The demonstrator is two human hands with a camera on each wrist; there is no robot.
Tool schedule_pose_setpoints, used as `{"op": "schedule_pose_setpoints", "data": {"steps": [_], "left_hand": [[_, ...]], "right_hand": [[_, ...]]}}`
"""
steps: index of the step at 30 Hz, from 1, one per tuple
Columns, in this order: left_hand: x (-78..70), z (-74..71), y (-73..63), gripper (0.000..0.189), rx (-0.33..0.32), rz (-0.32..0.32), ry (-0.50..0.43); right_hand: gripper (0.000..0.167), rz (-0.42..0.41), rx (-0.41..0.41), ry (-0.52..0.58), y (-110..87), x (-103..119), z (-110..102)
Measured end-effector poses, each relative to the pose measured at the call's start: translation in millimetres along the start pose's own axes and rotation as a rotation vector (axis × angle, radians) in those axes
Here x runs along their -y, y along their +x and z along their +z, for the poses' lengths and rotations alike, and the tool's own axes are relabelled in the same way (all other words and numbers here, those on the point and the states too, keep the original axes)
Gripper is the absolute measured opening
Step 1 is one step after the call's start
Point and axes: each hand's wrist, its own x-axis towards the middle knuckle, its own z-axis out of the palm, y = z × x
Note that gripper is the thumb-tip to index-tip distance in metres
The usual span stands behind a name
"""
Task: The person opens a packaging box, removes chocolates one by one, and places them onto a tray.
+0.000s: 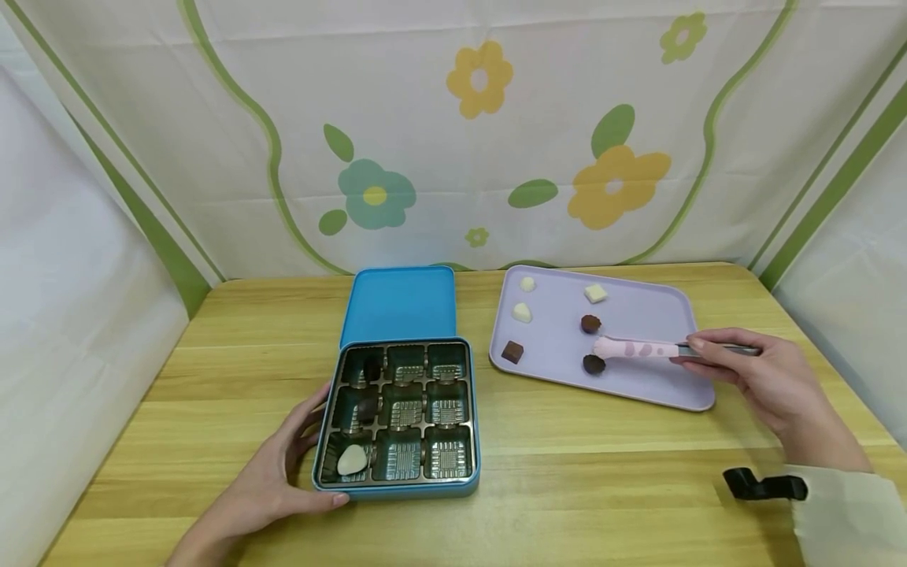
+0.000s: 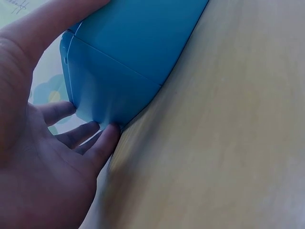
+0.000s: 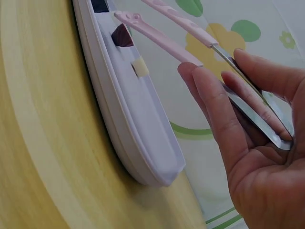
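My left hand (image 1: 272, 465) holds the front left corner of a blue tin (image 1: 425, 492), thumb along its front and fingers on its left side. Inside is a compartmented insert (image 1: 405, 413). A white chocolate (image 1: 352, 460) lies in the front left compartment, dark chocolates (image 1: 368, 409) in the two behind it. My right hand (image 1: 772, 382) grips metal-handled tongs (image 1: 638, 349) with pink tips, their arms apart in the right wrist view. The tips are over a lilac tray (image 1: 645, 386), between a brown round chocolate (image 1: 590, 324) and a darker round one (image 1: 594, 364).
On the tray's left side are two white chocolates (image 1: 522, 313) and a square brown one (image 1: 512, 351). A square white chocolate (image 1: 595, 293) lies near its back edge. Behind the tin is a blue lid (image 1: 404, 303). A flowered curtain (image 1: 425, 94) hangs behind the wooden table (image 1: 581, 472).
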Motion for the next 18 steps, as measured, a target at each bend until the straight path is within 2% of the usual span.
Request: {"op": "schedule_pose_setpoints", "data": {"steps": [5,11,18], "left_hand": [[-2.6,1.1,0.8,0.128,-0.004,-0.005,-0.015],[-2.0,1.5,1.8,0.128,-0.006,0.014,-0.002],[1.4,1.9,1.7,0.129,-0.012,-0.014,-0.015]], "right_hand": [[0.03,-0.03,0.004,0.027,0.1,-1,10],[0.027,-0.065,0.033,-0.022,0.1,-2,25],[0.027,-0.089,0.045,-0.047,1.0,-4,47]]}}
